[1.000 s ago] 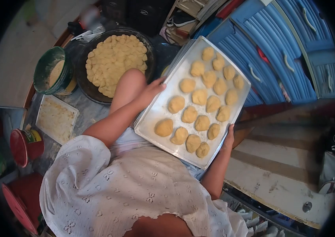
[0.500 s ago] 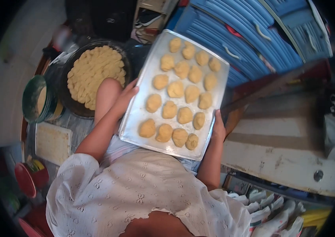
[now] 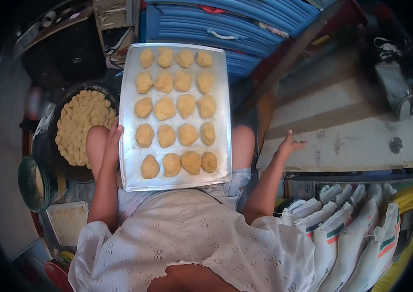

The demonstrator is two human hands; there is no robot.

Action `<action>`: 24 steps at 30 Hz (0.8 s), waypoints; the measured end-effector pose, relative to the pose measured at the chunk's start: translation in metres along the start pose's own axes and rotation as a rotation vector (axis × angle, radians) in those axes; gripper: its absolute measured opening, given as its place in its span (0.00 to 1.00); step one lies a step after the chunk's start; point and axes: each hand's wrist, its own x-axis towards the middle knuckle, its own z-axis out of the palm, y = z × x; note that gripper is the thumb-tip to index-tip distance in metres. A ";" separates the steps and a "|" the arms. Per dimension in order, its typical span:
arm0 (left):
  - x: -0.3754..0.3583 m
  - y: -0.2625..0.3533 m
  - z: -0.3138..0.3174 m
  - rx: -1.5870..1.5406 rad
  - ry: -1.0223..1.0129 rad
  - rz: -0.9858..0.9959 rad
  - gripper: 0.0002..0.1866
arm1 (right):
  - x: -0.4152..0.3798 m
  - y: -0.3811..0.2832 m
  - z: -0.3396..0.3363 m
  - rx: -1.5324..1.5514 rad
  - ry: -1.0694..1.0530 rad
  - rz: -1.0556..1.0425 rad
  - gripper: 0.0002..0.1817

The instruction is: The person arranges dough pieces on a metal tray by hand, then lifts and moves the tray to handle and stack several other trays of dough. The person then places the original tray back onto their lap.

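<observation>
A silver metal tray point(image 3: 175, 182) lies over my lap, bearing several yellow dough pieces point(image 3: 164, 108) in rows. My left hand point(image 3: 114, 141) grips the tray's left edge, with part of its fingers hidden under or behind the rim. Away from the tray on the right, my right hand point(image 3: 289, 145) is in the air near the white board, its fingers apart and nothing in them. To the left of my knee, a large dark round pan point(image 3: 81, 173) holds a heap of yellow dough pieces point(image 3: 84, 121).
Blue drawers point(image 3: 201, 31) stand beyond the tray. At the right are a stained white board point(image 3: 347, 148), a metallic bag point(image 3: 396, 85) and several white sacks point(image 3: 335, 224). A green tub point(image 3: 31, 185), a flat pale board point(image 3: 69, 223) and a red can point(image 3: 59, 270) are at the left.
My right hand has let go of the tray's right edge and moved away to the right, opening. The tray now appears further left and straighter in view, with my left hand still on it.
</observation>
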 end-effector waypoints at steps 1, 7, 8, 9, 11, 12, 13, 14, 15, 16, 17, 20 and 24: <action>0.001 -0.002 -0.002 0.003 -0.012 -0.002 0.33 | 0.006 0.000 -0.009 -0.001 0.012 0.002 0.50; -0.004 0.006 0.002 -0.009 0.003 -0.039 0.34 | 0.059 0.030 -0.077 -0.453 0.643 -0.034 0.56; -0.002 0.002 -0.001 -0.025 -0.004 -0.038 0.34 | 0.059 0.023 -0.082 -0.453 0.725 0.029 0.57; 0.001 -0.001 -0.002 -0.044 -0.012 -0.037 0.34 | 0.062 0.028 -0.088 -0.452 0.725 0.030 0.57; 0.001 -0.001 -0.002 -0.029 -0.002 -0.030 0.34 | 0.071 0.039 -0.100 -0.447 0.794 -0.049 0.59; 0.001 0.000 -0.002 -0.013 0.009 -0.024 0.34 | 0.073 0.038 -0.104 -0.454 0.846 0.032 0.61; 0.000 0.000 -0.002 -0.015 0.009 -0.026 0.34 | 0.075 0.038 -0.107 -0.455 0.846 0.030 0.61; 0.000 0.000 -0.003 -0.018 0.003 -0.040 0.34 | 0.076 0.038 -0.111 -0.377 0.827 0.057 0.61; 0.000 0.001 -0.003 -0.018 -0.006 -0.055 0.34 | 0.078 0.039 -0.115 -0.299 0.810 0.086 0.60; 0.001 0.001 -0.003 -0.015 -0.015 -0.056 0.34 | 0.088 0.048 -0.120 -0.300 0.818 0.090 0.60; 0.000 0.001 -0.003 -0.016 -0.006 -0.045 0.34 | 0.099 0.058 -0.124 -0.089 0.671 0.082 0.60; -0.004 0.011 0.007 0.015 0.005 -0.031 0.33 | 0.113 0.069 -0.124 0.133 0.531 0.114 0.57; -0.007 0.018 0.013 0.018 0.015 -0.030 0.32 | 0.127 0.094 -0.131 0.234 0.478 0.064 0.45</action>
